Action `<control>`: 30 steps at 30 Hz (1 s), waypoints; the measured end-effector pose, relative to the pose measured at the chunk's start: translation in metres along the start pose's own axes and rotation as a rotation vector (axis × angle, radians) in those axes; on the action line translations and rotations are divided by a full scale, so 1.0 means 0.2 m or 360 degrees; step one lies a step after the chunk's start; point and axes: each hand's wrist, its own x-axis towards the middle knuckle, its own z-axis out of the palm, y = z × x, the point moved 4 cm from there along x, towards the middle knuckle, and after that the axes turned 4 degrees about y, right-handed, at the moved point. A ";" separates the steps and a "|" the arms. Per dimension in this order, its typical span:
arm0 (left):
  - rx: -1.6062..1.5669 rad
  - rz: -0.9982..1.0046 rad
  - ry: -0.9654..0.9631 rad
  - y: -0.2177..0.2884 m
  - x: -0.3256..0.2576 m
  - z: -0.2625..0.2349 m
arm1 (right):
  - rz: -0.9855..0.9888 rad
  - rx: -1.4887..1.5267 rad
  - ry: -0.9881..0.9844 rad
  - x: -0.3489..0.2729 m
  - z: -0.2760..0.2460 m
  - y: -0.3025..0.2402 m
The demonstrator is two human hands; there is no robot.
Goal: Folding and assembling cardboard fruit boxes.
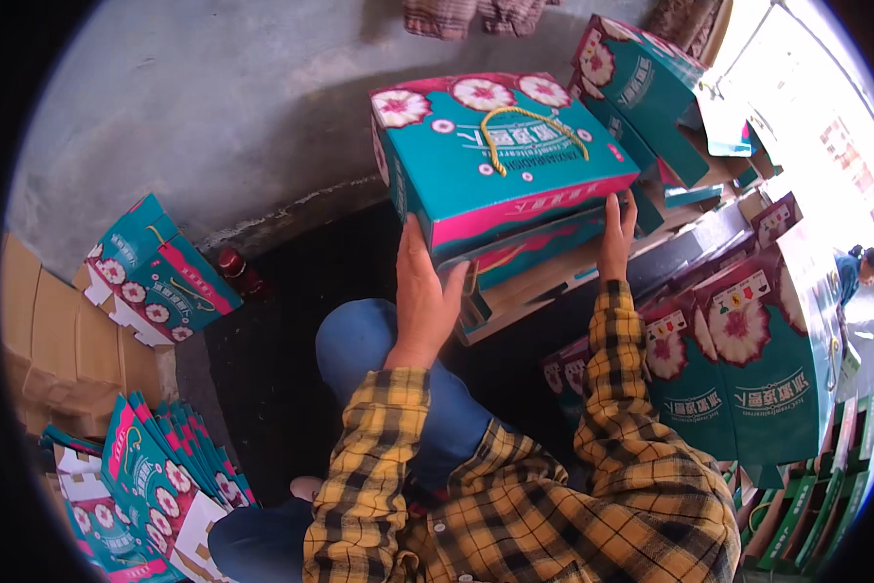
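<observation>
A teal and pink carton (515,146) with flower-like pictures and a yellow rope handle (495,146) is held between my two hands in front of me. My left hand (425,301) presses on its near left corner, thumb along the front face and fingers up the side. At the near right corner, my right hand (617,236) has its fingers raised against the edge. Directly below the carton lie more teal and pink cartons (534,264), partly hidden by it. I cannot tell whether the held carton rests on them.
Folded teal cartons (150,486) lean at the lower left beside stacked brown cardboard (77,340). One carton (160,272) stands by the grey wall (213,107). More cartons stand at the right (738,360) and upper right (641,92). A person (853,272) is at the far right.
</observation>
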 end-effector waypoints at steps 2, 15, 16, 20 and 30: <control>-0.0066 0.0115 -0.0061 0.01 0.03 0.04 | -0.0032 -0.0172 0.0142 0.10 -0.05 0.01; 0.0181 0.0150 -0.0434 0.05 0.06 0.20 | -0.0016 -0.0372 0.0436 0.13 -0.14 0.20; 0.0197 0.0138 -0.0441 0.05 0.06 0.20 | -0.0021 -0.0312 0.0448 0.11 -0.13 0.20; 0.0158 0.0156 -0.0439 0.07 0.08 0.21 | 0.0250 0.0112 0.0421 0.08 -0.16 0.23; -0.0150 -0.0006 -0.0414 -0.02 0.08 0.20 | 0.0207 -0.0127 0.0499 -0.06 -0.24 0.27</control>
